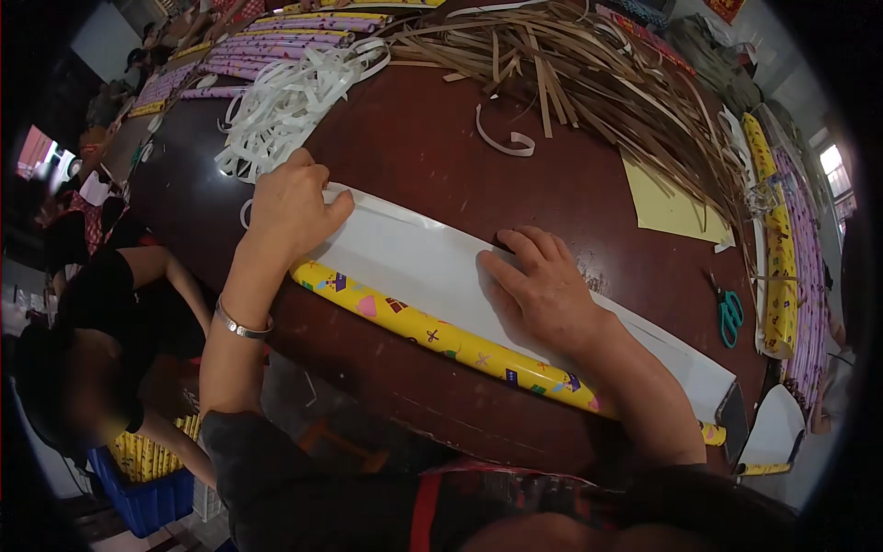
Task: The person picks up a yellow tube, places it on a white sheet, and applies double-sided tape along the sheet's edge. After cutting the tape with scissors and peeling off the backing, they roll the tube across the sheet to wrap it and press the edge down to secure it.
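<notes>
A long sheet of wrapping paper [405,241] lies white side up on the dark red table, its near edge rolled into a yellow patterned tube [441,340]. At the sheet's left end is my left hand [299,207], with a bracelet at the wrist; its fingers are bent over the far corner and the thumb points right. My right hand [543,285] rests on the white surface right of the middle, fingers apart and slightly bent, with nothing held. Both hands are beyond the yellow roll, and my right forearm crosses over it.
White strips [294,101] are heaped at the back left, brown strips [552,55] at the back right. Teal-handled scissors [729,317] and a yellow sheet [667,202] lie at the right. A person [101,322] sits at the left by a blue crate [147,504] of rolls.
</notes>
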Demonstrator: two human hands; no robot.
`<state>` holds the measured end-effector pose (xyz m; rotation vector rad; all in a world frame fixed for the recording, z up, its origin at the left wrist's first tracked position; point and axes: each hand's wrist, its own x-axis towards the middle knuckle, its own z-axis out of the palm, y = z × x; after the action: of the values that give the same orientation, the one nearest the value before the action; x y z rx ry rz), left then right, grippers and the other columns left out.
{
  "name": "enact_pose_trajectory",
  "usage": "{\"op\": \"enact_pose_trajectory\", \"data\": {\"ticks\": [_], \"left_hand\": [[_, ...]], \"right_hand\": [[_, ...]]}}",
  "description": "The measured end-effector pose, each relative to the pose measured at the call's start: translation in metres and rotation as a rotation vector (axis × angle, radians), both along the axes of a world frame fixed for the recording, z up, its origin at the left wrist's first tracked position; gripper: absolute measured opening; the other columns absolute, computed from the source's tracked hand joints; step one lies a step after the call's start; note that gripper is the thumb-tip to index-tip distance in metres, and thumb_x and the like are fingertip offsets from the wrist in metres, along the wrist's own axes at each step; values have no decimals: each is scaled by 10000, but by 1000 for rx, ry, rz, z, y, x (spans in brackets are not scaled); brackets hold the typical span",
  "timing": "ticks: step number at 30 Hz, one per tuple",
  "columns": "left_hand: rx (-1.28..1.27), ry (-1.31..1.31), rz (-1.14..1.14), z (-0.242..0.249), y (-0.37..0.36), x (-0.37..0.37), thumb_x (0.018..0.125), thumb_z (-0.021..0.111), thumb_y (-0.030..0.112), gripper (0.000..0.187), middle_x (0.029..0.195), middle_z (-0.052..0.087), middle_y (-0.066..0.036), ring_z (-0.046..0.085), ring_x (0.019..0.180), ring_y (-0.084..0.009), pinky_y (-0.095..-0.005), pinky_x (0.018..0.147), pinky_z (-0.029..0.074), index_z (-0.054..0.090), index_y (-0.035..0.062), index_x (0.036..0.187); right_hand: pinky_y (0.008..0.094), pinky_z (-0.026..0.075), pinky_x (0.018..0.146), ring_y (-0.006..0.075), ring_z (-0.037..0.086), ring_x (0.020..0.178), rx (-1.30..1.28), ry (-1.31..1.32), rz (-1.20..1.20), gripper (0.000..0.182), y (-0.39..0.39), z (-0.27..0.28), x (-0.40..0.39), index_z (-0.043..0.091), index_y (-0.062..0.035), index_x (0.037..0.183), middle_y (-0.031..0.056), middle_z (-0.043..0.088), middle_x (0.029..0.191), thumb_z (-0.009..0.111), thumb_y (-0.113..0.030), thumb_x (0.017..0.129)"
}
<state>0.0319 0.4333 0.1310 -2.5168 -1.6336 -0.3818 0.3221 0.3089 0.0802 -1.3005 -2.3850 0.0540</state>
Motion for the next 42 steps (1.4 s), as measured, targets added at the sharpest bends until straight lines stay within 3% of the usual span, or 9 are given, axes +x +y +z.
{"op": "enact_pose_trajectory", "data": {"ticks": [3,10,23,28,30,32,34,38,42], "left_hand": [[47,6,-23,-7,4,-5,722,673,291,307,805,613,-146,640,711,-337,-441,670,520,670,-14,682],[45,-28,-21,-8,7,-11,746,728,316,357,815,617,-163,640,757,-344,-419,697,520,675,-37,730],[120,79,20,-14,16,-11,689,725,354,328,795,627,-108,643,729,-301,-424,659,514,688,29,702],[112,100,38,-9,16,-12,681,736,346,317,787,627,-105,644,721,-300,-423,644,506,677,34,695],[73,89,70,-13,19,-17,672,740,376,324,804,636,-83,650,781,-276,-451,676,492,709,59,733],[82,77,62,-13,19,-18,674,744,377,324,802,635,-83,651,783,-276,-452,674,491,706,60,729],[90,65,53,-13,18,-20,676,747,379,325,800,634,-82,653,786,-276,-454,672,490,704,60,725],[87,69,58,-13,19,-20,690,756,386,332,790,631,-84,655,778,-276,-453,658,490,703,60,729],[168,57,8,-15,19,-22,712,756,364,350,739,608,-110,640,692,-309,-417,610,495,648,32,685]], "right_hand": [[500,425,964,386,518,1153,26,4,7,320,1,1,0,604,-82,1145,195,553,1208,659,-116,832],[486,449,942,382,534,1119,67,11,2,327,1,2,-2,618,-75,1134,189,561,1188,678,-94,814],[501,416,959,374,519,1150,36,-20,5,312,1,3,-2,591,-84,1144,181,554,1195,646,-142,843],[478,461,921,376,551,1098,70,3,7,324,1,4,-2,638,-65,1115,189,577,1176,698,-87,798],[492,434,950,378,534,1132,41,-5,6,321,1,2,0,618,-76,1135,193,563,1197,674,-117,822],[505,408,979,380,517,1166,16,-15,10,319,1,2,-1,597,-87,1154,196,549,1218,651,-147,845],[474,463,920,376,549,1102,69,0,0,329,1,4,-2,637,-69,1121,181,576,1173,698,-86,798],[477,462,921,378,544,1109,54,-6,4,334,1,2,-2,632,-70,1129,182,569,1186,694,-86,802],[513,412,981,391,518,1168,8,3,-1,291,1,2,-1,612,-83,1138,199,555,1210,647,-148,856]]}}
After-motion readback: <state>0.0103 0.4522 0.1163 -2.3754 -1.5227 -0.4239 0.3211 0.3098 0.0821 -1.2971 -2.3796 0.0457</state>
